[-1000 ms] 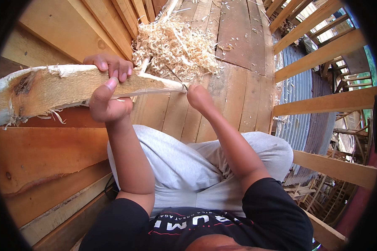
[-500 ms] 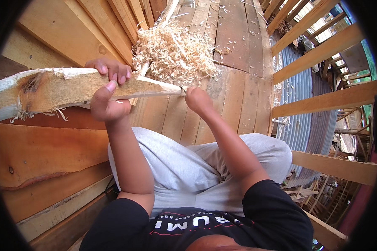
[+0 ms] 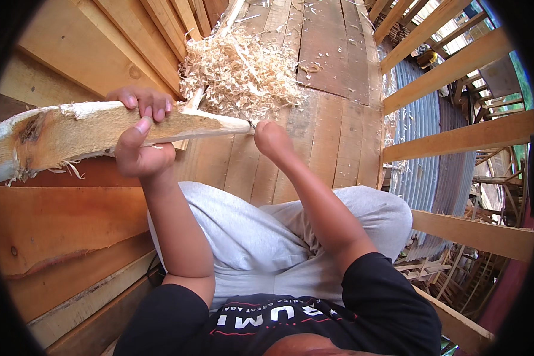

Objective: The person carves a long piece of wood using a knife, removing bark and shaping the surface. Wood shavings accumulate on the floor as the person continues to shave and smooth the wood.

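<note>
over plank floor [image 3: 323, 139], timber [image 3: 80, 127], curled shavings [image 3: 243, 77], railing [image 3: 457, 140]

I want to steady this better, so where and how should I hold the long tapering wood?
Probably where the left hand is, from the near side: there the tapering wood looks slimmer than at its ragged left part, and the fingers reach over the far edge.

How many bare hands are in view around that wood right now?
2. The left hand grips the rough-hewn wooden piece; the right hand is in a fist beside the piece's tapered tip, a dark tool mostly hidden there. No other hand shows.
</note>
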Available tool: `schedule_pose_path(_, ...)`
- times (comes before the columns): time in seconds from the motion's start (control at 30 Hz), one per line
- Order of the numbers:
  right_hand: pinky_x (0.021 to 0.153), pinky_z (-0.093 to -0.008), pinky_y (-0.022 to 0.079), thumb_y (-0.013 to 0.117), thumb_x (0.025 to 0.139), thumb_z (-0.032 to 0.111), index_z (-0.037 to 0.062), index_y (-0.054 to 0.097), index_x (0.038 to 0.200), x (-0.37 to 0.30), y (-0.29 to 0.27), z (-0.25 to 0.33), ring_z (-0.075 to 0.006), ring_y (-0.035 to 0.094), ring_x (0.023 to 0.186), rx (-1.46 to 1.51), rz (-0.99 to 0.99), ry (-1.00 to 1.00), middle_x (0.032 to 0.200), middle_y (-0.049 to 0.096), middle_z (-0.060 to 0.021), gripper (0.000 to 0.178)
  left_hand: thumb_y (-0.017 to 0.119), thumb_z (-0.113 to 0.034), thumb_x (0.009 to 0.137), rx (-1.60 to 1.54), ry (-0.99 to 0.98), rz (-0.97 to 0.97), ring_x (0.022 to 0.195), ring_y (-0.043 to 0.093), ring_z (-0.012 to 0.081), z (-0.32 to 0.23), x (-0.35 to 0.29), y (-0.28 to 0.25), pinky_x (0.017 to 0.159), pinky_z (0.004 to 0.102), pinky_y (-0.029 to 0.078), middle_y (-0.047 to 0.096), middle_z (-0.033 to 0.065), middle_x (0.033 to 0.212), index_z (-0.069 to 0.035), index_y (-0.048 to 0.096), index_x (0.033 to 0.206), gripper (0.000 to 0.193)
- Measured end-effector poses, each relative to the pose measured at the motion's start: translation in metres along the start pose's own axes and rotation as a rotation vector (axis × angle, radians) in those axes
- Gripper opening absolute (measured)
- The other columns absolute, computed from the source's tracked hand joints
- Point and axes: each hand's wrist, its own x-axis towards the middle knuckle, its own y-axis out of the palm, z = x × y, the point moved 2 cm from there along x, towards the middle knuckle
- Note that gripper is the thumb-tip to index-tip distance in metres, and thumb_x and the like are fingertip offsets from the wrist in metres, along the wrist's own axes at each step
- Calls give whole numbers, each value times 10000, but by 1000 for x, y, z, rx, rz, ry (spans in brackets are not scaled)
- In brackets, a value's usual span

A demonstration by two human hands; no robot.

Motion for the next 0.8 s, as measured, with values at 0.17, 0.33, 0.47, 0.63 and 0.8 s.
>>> schedule_pose_path(0.17,894,-505,451,290,938,363,-67,653,946,-39,-31,69,-464,602,991,-87,177,-81,1016,630,-320,563,546,-131,620,2,6,34,673,401,165,-4,-2,-9,722,350,387,389,52,737,-83,447,924,323)
schedule_pose_path(0.33,873,-513,464,321,915,300,-19,672,943,6,-4,-7,-451,611,975,-47,-13,23,990,649,-288,474,549,-142,618,10,12,66,669,392,163,1,3,0,725,348,384,389,51,739,-86,448,922,325)
schedule_pose_path(0.47,864,-516,465,318,918,305,-18,677,919,-3,-11,11,-445,620,947,-103,56,-60,945,658,-276,483,545,-140,616,10,12,58,673,391,163,0,2,-4,732,350,383,389,51,744,-86,450,919,322)
schedule_pose_path(0.63,836,-507,471,321,926,310,-17,680,885,-30,-30,54,-426,633,910,-136,75,-108,906,665,-262,487,537,-138,592,15,10,18,669,420,190,-2,-1,-7,713,364,402,409,76,732,-68,453,915,341)
schedule_pose_path(0.8,818,-491,479,320,932,305,-26,674,850,0,-6,5,-417,636,901,-98,-25,-12,908,662,-267,492,538,-133,598,-7,29,88,675,419,191,2,4,-7,714,367,402,410,78,731,-67,455,921,340)
